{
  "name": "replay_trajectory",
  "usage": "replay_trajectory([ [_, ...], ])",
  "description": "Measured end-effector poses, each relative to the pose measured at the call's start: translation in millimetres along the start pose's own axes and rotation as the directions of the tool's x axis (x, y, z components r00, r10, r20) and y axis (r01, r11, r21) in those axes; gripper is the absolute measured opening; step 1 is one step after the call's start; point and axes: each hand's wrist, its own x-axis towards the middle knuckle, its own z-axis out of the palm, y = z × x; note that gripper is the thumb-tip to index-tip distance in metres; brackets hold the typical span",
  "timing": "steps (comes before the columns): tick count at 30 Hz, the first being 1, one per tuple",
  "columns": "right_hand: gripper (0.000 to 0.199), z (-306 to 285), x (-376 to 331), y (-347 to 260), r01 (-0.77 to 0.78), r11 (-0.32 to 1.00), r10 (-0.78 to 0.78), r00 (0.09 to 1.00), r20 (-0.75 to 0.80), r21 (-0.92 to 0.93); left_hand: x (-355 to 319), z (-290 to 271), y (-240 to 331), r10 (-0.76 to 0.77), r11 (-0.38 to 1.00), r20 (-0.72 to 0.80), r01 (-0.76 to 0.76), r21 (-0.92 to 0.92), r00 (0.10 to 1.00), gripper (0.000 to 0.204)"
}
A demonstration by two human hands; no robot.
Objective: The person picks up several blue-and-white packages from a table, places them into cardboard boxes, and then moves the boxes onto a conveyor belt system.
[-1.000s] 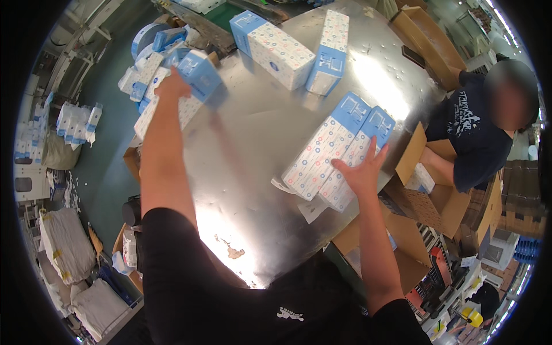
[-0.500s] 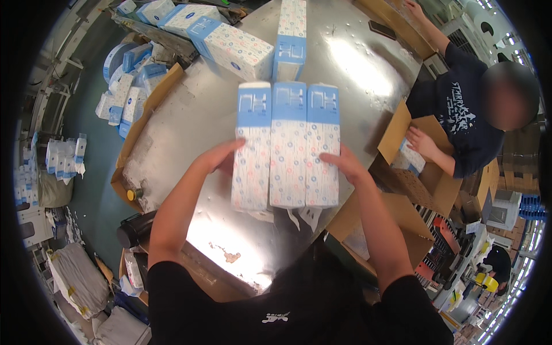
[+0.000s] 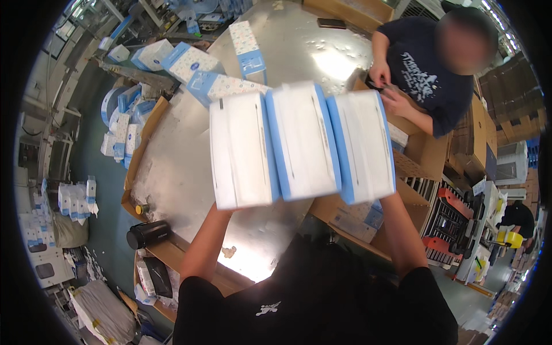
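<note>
Three soft plastic-wrapped packs (image 3: 305, 144) are held side by side in the air over the metal table (image 3: 178, 155). Their plain white faces with blue edges are turned up, and the row fans slightly apart at the top. My left hand (image 3: 225, 210) grips the row at its left lower end, my right hand (image 3: 390, 200) at the right end. Most of both hands' fingers are hidden behind the packs. Beyond the row, a patterned pack (image 3: 248, 52) and another patterned pack (image 3: 215, 86) lie on the table.
To my right stands an open carton (image 3: 414, 195) with packs inside. Past it, a co-worker (image 3: 425, 75) has both hands together above another carton (image 3: 428, 152). A black bottle (image 3: 148, 234) lies at the table's left edge, and a phone (image 3: 332, 23) at the far side.
The three packs have been raised and tipped, so their white faces now show instead of the patterned sides. They have shifted right. The co-worker's hands have come together.
</note>
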Motion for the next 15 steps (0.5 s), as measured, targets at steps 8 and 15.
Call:
replay_trajectory([
  [8, 0.079, -36, -155, -18, -0.079, 0.996, 0.067, 0.972, -0.226, -0.045, -11, 106, 52, 0.178, 0.98, 0.097, -0.185, 0.075, 0.979, 0.083],
  [15, 0.077, -42, -241, -15, -0.171, 0.981, 0.135, 0.944, -0.301, -0.097, -36, 172, 85, 0.247, 0.895, 0.278, -0.329, 0.301, 0.928, 0.07],
])
